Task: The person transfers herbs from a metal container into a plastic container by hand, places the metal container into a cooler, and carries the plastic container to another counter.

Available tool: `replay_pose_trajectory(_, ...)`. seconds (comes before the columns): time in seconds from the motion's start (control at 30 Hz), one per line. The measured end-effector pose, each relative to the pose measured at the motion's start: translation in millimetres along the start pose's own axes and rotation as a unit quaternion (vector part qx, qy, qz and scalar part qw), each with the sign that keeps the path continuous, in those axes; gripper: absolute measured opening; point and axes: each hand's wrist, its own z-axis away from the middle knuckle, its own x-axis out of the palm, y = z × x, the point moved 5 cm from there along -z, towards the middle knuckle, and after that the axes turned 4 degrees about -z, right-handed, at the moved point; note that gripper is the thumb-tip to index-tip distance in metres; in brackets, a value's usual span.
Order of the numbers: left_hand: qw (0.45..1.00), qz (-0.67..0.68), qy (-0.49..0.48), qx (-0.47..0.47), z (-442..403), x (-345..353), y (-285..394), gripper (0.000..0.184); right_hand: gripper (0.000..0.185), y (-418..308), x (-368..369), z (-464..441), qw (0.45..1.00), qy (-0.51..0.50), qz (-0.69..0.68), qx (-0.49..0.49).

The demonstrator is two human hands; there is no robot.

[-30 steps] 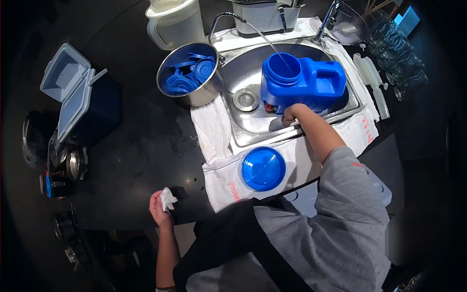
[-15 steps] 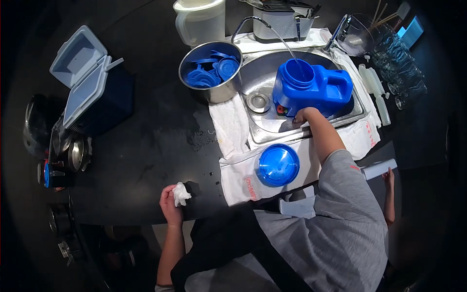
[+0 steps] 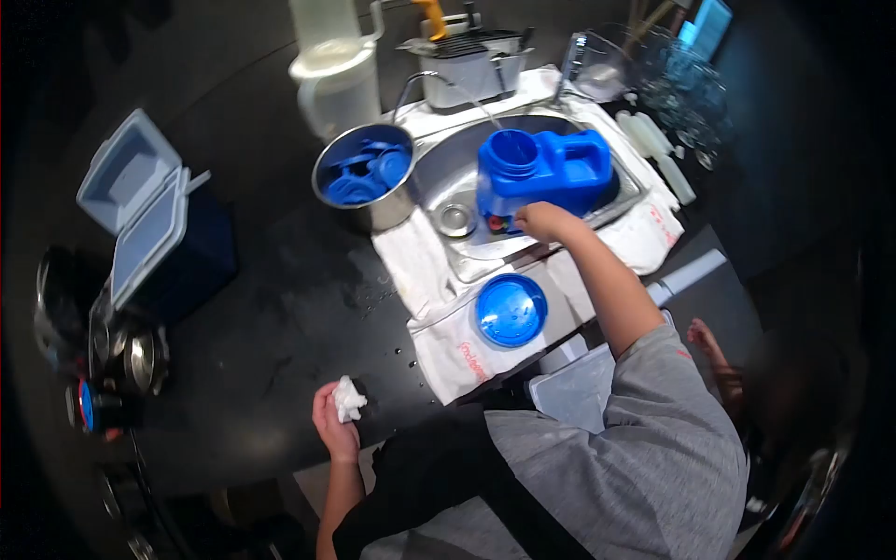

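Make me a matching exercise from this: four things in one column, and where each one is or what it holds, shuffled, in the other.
1. blue jug
2. round blue lid
3. crumpled white wad
4. steel pot

A. on a white towel
B. holding blue plastic pieces
C. in the sink
D. in the left hand

Pairs: 1-C, 2-A, 3-D, 4-B
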Motion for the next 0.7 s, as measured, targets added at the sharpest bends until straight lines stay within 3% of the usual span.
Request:
replay_pose_trajectory(0.03, 1.000, -0.001, -0.007, 0.002, -0.6, -0.8, -2.5, 0.022, 0.030, -2.6, -5.2, 13.5, 0.999, 0.032, 0.003, -0.016)
replay_pose_trajectory(0.07, 1.000, 0.009, -0.008, 0.002, -1.7, 0.5, -3.2, 0.022, 0.030, 3.6, -2.8, 23.7, 0.993, 0.065, -0.078, 0.056)
replay_pose_trajectory(0.27, 1.000, 0.005, -0.024, -0.001, -0.2, 1.6, -0.2, 0.023, 0.063, 32.9, 17.3, 94.5, 0.936, 0.219, -0.038, 0.273)
replay_pose_trajectory(0.37, 0.999, 0.024, -0.034, -0.005, -1.1, 3.4, -0.3, 0.022, 0.067, 40.0, 41.7, 111.3, 0.907, 0.262, -0.088, 0.317)
replay_pose_trajectory(0.57, 0.999, -0.019, -0.040, 0.021, -5.9, -7.9, -10.0, 0.029, 0.045, 51.9, 65.1, 121.8, 0.812, 0.541, -0.111, 0.189)
replay_pose_trajectory(0.63, 0.995, -0.060, -0.078, 0.020, -3.1, -7.3, -8.7, 0.034, 0.042, 33.5, 51.8, 141.9, 0.796, 0.567, -0.074, 0.198)
replay_pose_trajectory(0.7, 0.997, -0.068, -0.042, 0.017, -4.0, -10.6, -10.6, 0.036, 0.040, 5.8, 44.1, 163.0, 0.766, 0.617, -0.086, 0.158)
